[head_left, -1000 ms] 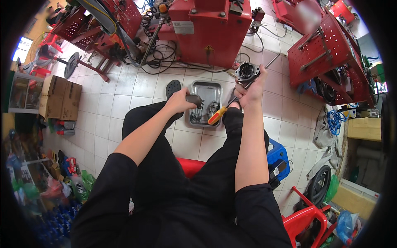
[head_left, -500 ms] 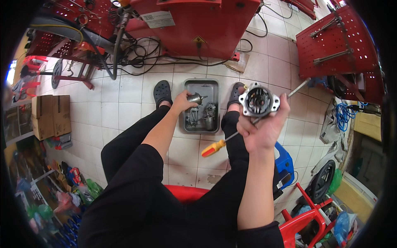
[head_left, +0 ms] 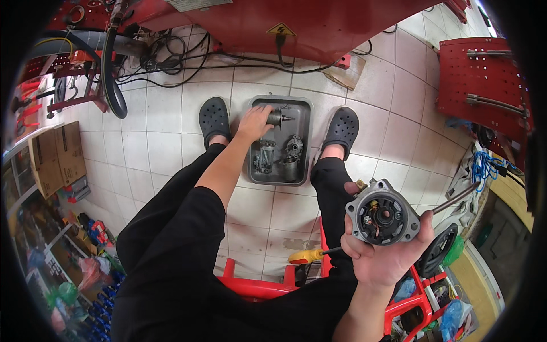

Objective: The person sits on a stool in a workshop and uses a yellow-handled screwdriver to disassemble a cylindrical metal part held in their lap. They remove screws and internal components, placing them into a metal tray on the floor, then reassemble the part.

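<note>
My left hand (head_left: 254, 122) grips a cylindrical metal motor part (head_left: 277, 118) with a thin shaft pointing right, over the far end of a grey tray (head_left: 310, 128). On the tray's near half lie a metal bracket-like part (head_left: 265, 157) and a metal housing (head_left: 292, 149). Nearer to me, at the right, my right hand (head_left: 384, 265) holds up a round motor end housing (head_left: 383, 218), its open side with brushes and a central hole showing. The same hand also keeps a screwdriver (head_left: 306, 257) with a yellow handle behind the housing; the middle of its shank is hidden.
The tray stands on white floor tiles between my dark clogs (head_left: 342, 133). Black cables (head_left: 245, 62) run beneath a red cabinet (head_left: 239, 31) ahead. A red perforated panel (head_left: 476, 80) stands at right, cardboard boxes (head_left: 57, 157) at left, and a red plastic stool (head_left: 407, 310) near my right arm.
My right hand has come nearer and to the right with the housing and screwdriver. My left hand has moved slightly farther up the tray, still holding the motor part. The view has shifted.
</note>
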Motion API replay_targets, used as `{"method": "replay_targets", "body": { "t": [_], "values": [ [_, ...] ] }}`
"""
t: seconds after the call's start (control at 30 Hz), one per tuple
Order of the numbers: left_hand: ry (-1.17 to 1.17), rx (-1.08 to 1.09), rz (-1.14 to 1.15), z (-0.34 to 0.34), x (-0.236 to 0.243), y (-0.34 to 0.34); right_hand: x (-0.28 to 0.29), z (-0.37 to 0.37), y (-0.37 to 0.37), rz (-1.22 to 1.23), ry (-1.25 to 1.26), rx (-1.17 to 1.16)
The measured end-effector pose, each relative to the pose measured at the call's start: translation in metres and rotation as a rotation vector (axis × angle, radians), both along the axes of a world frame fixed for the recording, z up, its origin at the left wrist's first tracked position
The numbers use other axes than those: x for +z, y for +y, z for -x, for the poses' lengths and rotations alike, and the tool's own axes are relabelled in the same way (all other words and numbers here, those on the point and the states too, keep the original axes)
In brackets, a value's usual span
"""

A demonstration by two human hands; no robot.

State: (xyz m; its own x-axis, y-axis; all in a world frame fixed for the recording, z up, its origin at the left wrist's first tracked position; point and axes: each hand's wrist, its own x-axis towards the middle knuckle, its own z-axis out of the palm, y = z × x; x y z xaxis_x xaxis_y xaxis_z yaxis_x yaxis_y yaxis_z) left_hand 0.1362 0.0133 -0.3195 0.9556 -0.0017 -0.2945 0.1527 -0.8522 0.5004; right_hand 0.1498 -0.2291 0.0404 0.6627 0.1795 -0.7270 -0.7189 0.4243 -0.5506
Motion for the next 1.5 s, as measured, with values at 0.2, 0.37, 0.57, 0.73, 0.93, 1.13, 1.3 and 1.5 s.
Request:
{"method": "replay_targets", "body": {
  "t": [0.2,0.37,0.57,0.73,0.93,1.13,1.3,1.5],
  "values": [
    [-0.069,-0.038,-0.221,-0.006,0.005,0.002,0.001,0.003,0.008,0.026,-0.033,0.026],
    [-0.034,0.031,-0.309,-0.002,0.01,-0.001,0.0,0.005,0.006,-0.085,-0.106,0.143],
    [0.006,0.079,-0.349,-0.012,0.04,0.0,0.005,0.011,0.006,-0.11,-0.049,0.135],
    [-0.148,0.295,-0.086,-0.013,0.115,0.0,0.009,0.012,0.012,-0.176,-0.081,0.215],
    [0.067,0.466,1.073,0.008,0.292,-0.048,0.025,0.022,0.023,-0.261,-0.136,0.306],
    [0.099,0.734,1.539,0.104,0.387,-0.075,0.027,0.053,0.044,-0.134,-0.116,0.389],
    [-0.054,0.826,1.753,0.137,0.378,-0.068,0.033,0.078,0.061,-0.023,-0.075,0.516],
    [-0.085,0.814,1.742,0.137,0.365,-0.028,0.034,0.081,0.055,0.075,-0.283,0.503]
  ]
}}
